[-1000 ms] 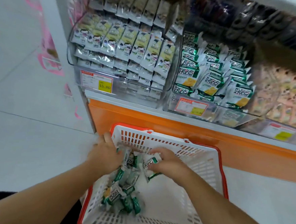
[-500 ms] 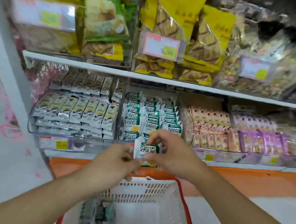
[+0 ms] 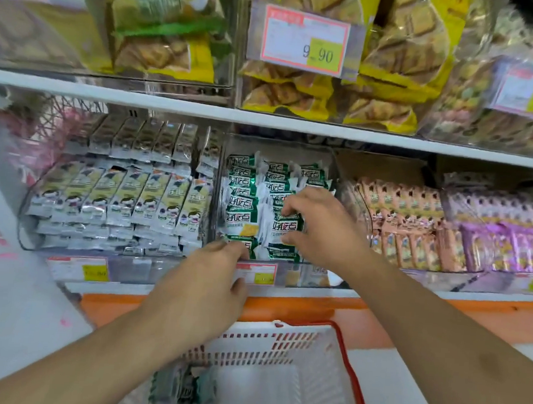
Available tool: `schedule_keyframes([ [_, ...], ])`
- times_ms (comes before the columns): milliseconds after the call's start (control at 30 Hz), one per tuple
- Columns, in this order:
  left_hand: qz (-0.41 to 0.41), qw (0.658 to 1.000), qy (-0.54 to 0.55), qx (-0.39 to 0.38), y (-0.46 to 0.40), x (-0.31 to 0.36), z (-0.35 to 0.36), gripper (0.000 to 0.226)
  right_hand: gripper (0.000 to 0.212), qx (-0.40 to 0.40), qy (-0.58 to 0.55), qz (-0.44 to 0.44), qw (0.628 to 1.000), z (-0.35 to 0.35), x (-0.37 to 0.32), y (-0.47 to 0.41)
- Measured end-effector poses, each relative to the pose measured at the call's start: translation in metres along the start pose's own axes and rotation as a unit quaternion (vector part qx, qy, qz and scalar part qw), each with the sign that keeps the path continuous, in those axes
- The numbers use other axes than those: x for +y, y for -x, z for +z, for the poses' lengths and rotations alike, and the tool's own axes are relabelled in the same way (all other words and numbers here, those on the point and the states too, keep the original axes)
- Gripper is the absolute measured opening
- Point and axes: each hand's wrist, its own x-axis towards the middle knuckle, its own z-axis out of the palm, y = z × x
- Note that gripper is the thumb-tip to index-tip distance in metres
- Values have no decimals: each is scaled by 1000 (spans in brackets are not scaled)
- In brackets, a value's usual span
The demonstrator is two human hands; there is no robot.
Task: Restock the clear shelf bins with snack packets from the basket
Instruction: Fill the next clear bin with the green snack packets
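Observation:
A clear shelf bin [image 3: 304, 274] on the lower shelf holds rows of green-and-white snack packets [image 3: 241, 200]. My right hand [image 3: 317, 224] is inside the bin and pinches one green-and-white packet [image 3: 285, 227] at the front of the middle row. My left hand [image 3: 209, 280] reaches the bin's front edge, its fingertips touching a packet [image 3: 240, 242] at the lower left of the bin. Below, the white basket with a red rim [image 3: 309, 337] stands on the floor with several green packets [image 3: 182, 388] left in its near left corner.
A bin of silver-and-yellow packets [image 3: 117, 197] stands to the left, bins of pink packets [image 3: 408, 230] and purple packets [image 3: 508, 247] to the right. Above hang yellow biscuit bags [image 3: 395, 53] behind a price tag [image 3: 306, 42]. An orange shelf base [image 3: 440, 318] runs behind the basket.
Both hands rose from the basket to the shelf carrying a green-and-white packet. My right hand has moved it into the bin, and my left hand has come to the bin's front edge.

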Motion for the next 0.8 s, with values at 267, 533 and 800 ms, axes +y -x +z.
schedule_keyframes([
  [267,1,1000,7,-4,-3,-7,3,34,40,10,76,-43,996,8,9,1],
  [533,22,1000,17,3,5,-14,-2,56,56,-4,1,-4,1000,-9,9,19],
  [800,6,1000,19,-5,38,-48,6,5,6,-96,-158,-30,982,15,-38,79],
])
